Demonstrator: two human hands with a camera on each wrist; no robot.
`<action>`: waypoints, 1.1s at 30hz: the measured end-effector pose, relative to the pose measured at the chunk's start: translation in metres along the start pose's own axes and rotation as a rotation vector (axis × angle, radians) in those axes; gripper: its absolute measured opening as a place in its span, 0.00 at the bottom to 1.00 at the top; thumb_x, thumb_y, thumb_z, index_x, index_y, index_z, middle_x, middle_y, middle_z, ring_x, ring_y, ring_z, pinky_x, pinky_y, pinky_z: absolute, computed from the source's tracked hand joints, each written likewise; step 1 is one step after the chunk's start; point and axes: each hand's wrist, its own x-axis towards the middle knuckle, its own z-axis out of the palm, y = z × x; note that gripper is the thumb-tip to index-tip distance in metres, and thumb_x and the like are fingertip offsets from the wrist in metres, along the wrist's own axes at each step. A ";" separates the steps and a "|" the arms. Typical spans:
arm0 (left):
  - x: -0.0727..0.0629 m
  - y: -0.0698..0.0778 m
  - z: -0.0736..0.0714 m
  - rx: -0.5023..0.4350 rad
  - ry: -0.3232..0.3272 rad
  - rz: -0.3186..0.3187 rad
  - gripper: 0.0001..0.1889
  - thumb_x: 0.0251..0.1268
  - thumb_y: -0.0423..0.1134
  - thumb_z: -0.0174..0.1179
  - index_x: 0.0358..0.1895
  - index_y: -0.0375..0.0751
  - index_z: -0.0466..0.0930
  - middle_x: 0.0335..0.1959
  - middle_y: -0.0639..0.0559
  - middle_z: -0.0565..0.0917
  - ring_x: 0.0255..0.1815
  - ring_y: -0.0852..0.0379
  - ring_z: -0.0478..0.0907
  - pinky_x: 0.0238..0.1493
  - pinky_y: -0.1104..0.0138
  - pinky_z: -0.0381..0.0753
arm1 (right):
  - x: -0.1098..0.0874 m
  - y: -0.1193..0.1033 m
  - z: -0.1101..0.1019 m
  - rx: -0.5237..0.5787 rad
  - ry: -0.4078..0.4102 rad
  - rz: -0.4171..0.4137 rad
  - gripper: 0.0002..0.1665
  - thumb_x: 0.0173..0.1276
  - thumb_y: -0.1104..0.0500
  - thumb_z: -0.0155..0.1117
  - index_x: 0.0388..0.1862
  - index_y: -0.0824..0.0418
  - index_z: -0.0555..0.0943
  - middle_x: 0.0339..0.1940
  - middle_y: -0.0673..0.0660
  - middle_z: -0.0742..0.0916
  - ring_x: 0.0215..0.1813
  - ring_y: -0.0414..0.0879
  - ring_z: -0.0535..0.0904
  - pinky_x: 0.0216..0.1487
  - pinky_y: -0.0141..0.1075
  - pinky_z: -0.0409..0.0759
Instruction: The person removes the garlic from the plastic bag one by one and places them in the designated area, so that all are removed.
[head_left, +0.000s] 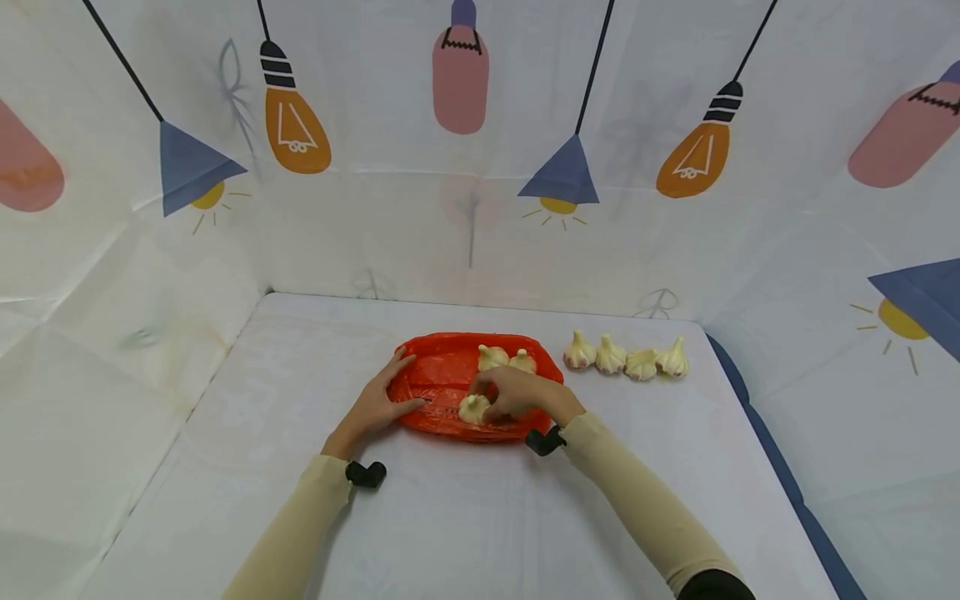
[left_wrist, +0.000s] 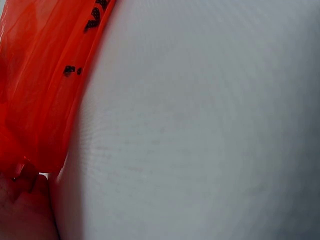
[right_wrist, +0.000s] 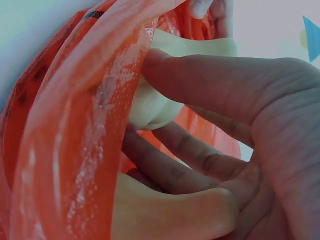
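Observation:
A red plastic bag (head_left: 431, 379) with black print lies spread wide on the white table, its mouth facing up. My left hand (head_left: 381, 400) grips the bag's left edge, thumb over the rim; the left wrist view shows only part of that hand at the red plastic (left_wrist: 45, 100). Inside the bag, my right hand (head_left: 513, 392) pinches a garlic bulb (head_left: 472, 409) between thumb and fingers. The right wrist view shows this bulb (right_wrist: 155, 102) partly covered by a red fold. Two more garlic bulbs, one left (head_left: 492, 357) and one right (head_left: 522, 362), sit at the bag's far side.
Several garlic bulbs (head_left: 611, 357) stand in a row on the table to the right of the bag. A white sheet (head_left: 405, 217) printed with lamps and bulbs hangs behind the table. Dark blue edging (head_left: 772, 450) runs along the table's right side.

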 end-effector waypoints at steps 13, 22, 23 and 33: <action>0.002 0.000 0.001 0.007 0.003 0.007 0.48 0.61 0.51 0.74 0.82 0.50 0.58 0.87 0.53 0.46 0.87 0.43 0.43 0.82 0.39 0.47 | 0.001 -0.005 -0.001 -0.017 -0.017 -0.001 0.23 0.66 0.56 0.76 0.59 0.48 0.82 0.49 0.46 0.84 0.49 0.44 0.78 0.52 0.39 0.81; 0.002 -0.001 0.001 0.013 0.005 0.016 0.48 0.61 0.50 0.74 0.82 0.49 0.59 0.87 0.52 0.46 0.86 0.40 0.43 0.81 0.38 0.47 | 0.001 -0.004 0.001 -0.015 -0.016 -0.009 0.22 0.65 0.56 0.76 0.58 0.48 0.84 0.50 0.45 0.85 0.48 0.42 0.79 0.51 0.37 0.82; 0.001 -0.001 0.001 0.014 0.005 0.017 0.47 0.61 0.50 0.74 0.82 0.49 0.59 0.87 0.52 0.46 0.86 0.40 0.43 0.81 0.38 0.47 | 0.000 -0.004 0.001 -0.016 -0.013 -0.008 0.22 0.65 0.56 0.76 0.58 0.49 0.84 0.49 0.45 0.85 0.47 0.43 0.79 0.50 0.37 0.82; 0.001 -0.002 0.001 0.012 0.005 0.021 0.47 0.62 0.50 0.73 0.82 0.49 0.59 0.87 0.51 0.47 0.86 0.39 0.44 0.81 0.37 0.48 | -0.003 -0.004 0.002 0.002 0.049 -0.034 0.23 0.65 0.55 0.77 0.58 0.53 0.83 0.46 0.46 0.84 0.46 0.44 0.77 0.48 0.37 0.81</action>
